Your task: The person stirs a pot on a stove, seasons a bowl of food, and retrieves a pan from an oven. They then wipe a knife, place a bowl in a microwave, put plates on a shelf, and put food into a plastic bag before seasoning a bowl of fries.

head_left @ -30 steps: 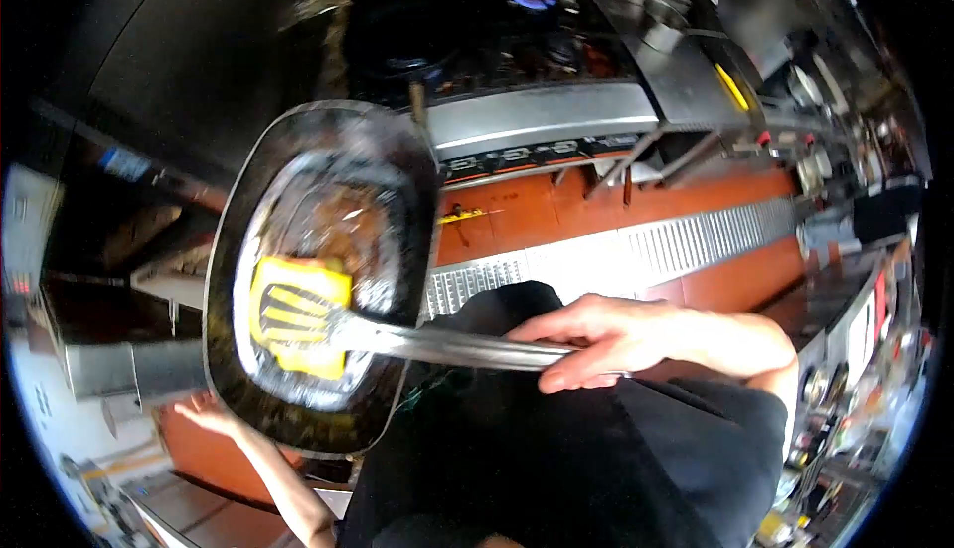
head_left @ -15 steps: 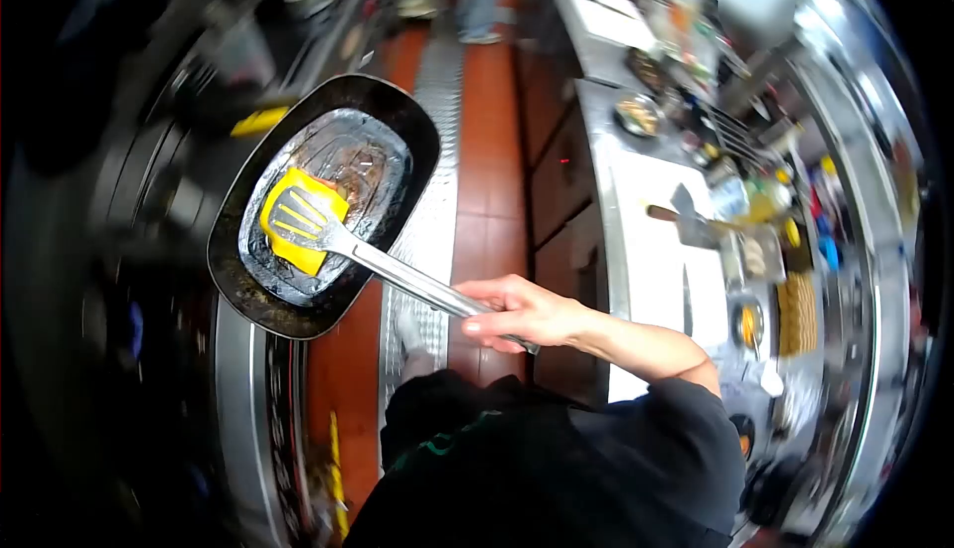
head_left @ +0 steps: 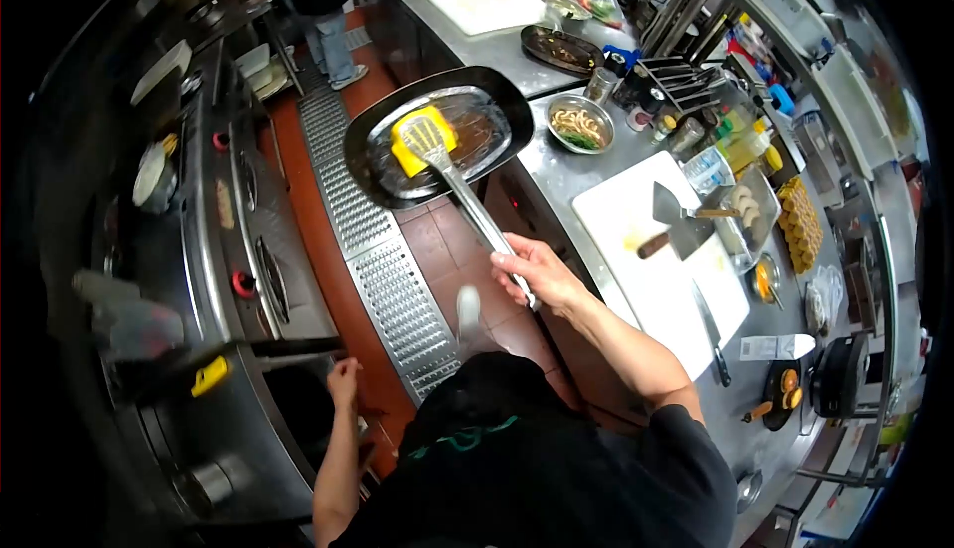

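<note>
My right hand (head_left: 537, 272) is closed around the handle of slotted metal tongs (head_left: 472, 212). Their slotted head presses on a yellow piece (head_left: 407, 158) inside a dark oval-cornered pan (head_left: 512, 101). The pan hangs in the air above the floor, tilted, with a scratched, shiny inside. Whether a second jaw grips it from below is hidden. My left hand (head_left: 344, 379) hangs low at the left near the stove front, fingers curled, with nothing visible in them.
On the right counter lie a white cutting board (head_left: 621, 200) with turners, a knife (head_left: 711, 324), and a bowl of noodles (head_left: 579, 124). A stove (head_left: 214, 190) lines the left. Floor grating (head_left: 393, 290) runs between. A person (head_left: 316, 1) stands ahead.
My right hand has carried the tongs and pan to the right, away from the stove side toward the counter. My left hand has come into view. The view has turned and become sharper.
</note>
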Motion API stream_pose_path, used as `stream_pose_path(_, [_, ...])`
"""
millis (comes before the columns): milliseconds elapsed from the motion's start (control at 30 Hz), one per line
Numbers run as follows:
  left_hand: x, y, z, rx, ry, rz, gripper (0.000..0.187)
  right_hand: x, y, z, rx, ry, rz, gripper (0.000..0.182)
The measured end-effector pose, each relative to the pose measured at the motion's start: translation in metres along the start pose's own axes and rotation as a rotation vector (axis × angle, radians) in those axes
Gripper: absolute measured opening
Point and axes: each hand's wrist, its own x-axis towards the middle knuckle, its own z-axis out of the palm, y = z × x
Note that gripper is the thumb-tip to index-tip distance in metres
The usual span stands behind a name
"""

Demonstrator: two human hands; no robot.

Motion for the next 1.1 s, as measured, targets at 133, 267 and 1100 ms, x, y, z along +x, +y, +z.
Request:
stream_pose_path(133, [0.103, 0.095, 0.043, -0.338, -0.058, -0.101, 0.017, 0.093, -0.008, -0.056, 0.086, 0.06, -0.018, 0.019])
stream_pose_path(267, [0.156, 0.127, 0.07, -0.261, -0.305, -0.339, 0.021, 0.176, -0.04, -0.108, 0.14, 0.104, 0.011, 0.022])
stream_pose_path(1100, [0.556, 0.527, 0.239, -0.128, -0.824, 0.074, 0.017, 0.316, -0.115, -0.075, 0.406, 0.615, -0.048, 0.038])
